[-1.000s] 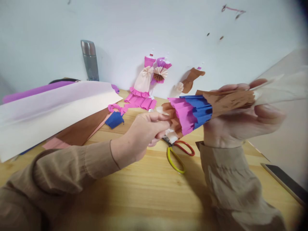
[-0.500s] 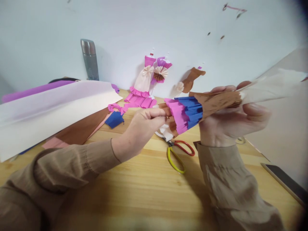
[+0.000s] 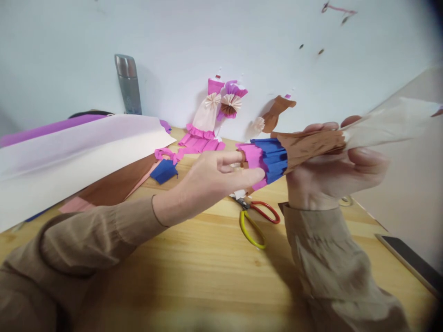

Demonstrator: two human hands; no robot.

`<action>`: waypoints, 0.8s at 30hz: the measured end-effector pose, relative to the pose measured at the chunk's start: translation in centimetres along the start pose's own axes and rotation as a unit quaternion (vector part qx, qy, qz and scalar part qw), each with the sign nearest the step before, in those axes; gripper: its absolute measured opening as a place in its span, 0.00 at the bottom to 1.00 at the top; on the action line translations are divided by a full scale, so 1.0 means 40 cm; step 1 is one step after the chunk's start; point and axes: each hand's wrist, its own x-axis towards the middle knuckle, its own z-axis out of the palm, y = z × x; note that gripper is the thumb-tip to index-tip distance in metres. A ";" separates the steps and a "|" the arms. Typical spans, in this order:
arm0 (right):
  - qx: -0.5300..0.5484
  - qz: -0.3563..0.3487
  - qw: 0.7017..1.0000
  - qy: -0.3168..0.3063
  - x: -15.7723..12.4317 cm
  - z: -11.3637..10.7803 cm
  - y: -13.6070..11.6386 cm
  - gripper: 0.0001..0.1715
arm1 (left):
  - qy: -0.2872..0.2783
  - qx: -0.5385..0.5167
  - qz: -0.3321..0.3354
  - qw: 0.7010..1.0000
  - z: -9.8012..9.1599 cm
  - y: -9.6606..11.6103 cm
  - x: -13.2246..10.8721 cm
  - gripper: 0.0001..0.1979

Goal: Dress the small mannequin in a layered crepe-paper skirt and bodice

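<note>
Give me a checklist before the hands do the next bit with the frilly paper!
1. Right hand supports the ruffled paper piece at its brown part: ok.
2. Left hand is at the pink ruffle: ok, its thumb lies over the ruffle.
3. Blue ruffle is firmly fixed on: cannot tell, its fastening doesn't show.
4. Scissors are out of both hands: ok, they lie on the wooden table.
5. Scissor blades are shut: cannot tell, their tips are hidden.
6. Blue scrap is tidied away: not ok, it lies on the table.
</note>
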 end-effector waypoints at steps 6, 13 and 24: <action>0.019 -0.010 0.999 0.028 -0.005 0.012 0.005 0.18 | 0.031 0.140 0.063 0.988 -0.029 -0.042 0.023 0.06; 0.068 0.001 0.997 0.045 0.008 0.015 -0.004 0.17 | 0.114 0.282 0.124 0.945 -0.032 -0.035 0.010 0.04; 0.186 0.054 0.980 0.048 0.012 0.005 -0.022 0.20 | 0.070 0.019 -0.068 0.995 0.011 -0.052 0.009 0.16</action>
